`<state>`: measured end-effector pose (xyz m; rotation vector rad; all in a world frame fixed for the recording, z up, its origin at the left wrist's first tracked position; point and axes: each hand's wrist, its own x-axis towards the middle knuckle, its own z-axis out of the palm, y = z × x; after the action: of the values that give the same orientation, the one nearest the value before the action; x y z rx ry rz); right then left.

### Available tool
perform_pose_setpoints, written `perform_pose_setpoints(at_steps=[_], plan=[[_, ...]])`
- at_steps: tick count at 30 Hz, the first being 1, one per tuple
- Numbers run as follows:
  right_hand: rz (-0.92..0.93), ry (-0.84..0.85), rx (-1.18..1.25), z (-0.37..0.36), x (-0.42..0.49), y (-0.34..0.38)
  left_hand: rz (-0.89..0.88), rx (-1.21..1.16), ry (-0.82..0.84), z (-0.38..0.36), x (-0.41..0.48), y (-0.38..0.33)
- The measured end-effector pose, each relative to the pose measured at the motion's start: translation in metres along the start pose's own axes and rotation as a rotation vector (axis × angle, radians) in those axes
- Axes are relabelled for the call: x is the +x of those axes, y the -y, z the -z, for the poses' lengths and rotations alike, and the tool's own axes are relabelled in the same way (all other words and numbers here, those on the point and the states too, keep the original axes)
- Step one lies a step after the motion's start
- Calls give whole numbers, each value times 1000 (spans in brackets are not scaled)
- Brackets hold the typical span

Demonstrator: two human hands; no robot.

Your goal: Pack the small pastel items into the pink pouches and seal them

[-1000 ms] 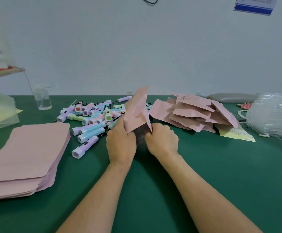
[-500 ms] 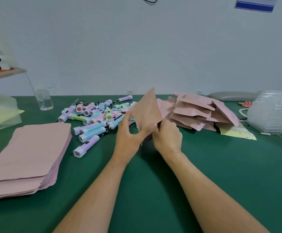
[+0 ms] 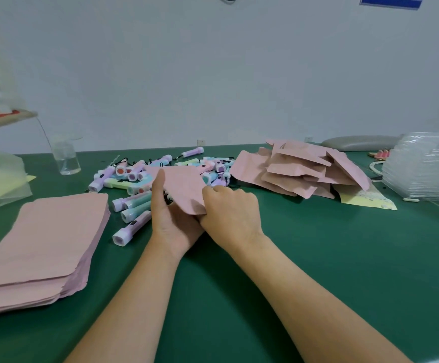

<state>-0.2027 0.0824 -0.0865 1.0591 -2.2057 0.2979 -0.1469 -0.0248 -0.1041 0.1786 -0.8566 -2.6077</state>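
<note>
While the left hand [image 3: 171,221] cups the pink pouch [image 3: 184,189] from under and the right hand [image 3: 230,210] pinches its near edge, it sits just in front of the pastel items [image 3: 134,179]; a crooked pinch could leave the seal gappy, so what is inside slips out

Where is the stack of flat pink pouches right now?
Head view, near left on the green table: the flat pouch stack lies left of the left hand, beside the pastel items.

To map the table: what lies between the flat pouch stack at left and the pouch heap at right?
In the head view, a pile of pastel flashlights and, nearer, the left hand and right hand holding one pink pouch.
</note>
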Motion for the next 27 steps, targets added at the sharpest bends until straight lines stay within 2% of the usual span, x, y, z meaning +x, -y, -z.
perform_pose_setpoints(at_steps=[5,11,17,20,22,25,27], plan=[[-97,88,38,-1,0,-6,1,-1,14,-1,4,2],[-62,170,-59,3,1,-13,31,46,61,1,5,3],[-86,115,-35,1,3,-7,121,3,143,3,5,1],[-146,88,68,-3,0,-7,130,118,135,1,7,4],[-251,107,146,-6,1,-10,122,213,167,-4,5,6],[-454,133,292,-8,6,-25,37,538,292,-11,2,15],[-507,159,364,-8,7,-34,-16,638,332,-12,3,24]])
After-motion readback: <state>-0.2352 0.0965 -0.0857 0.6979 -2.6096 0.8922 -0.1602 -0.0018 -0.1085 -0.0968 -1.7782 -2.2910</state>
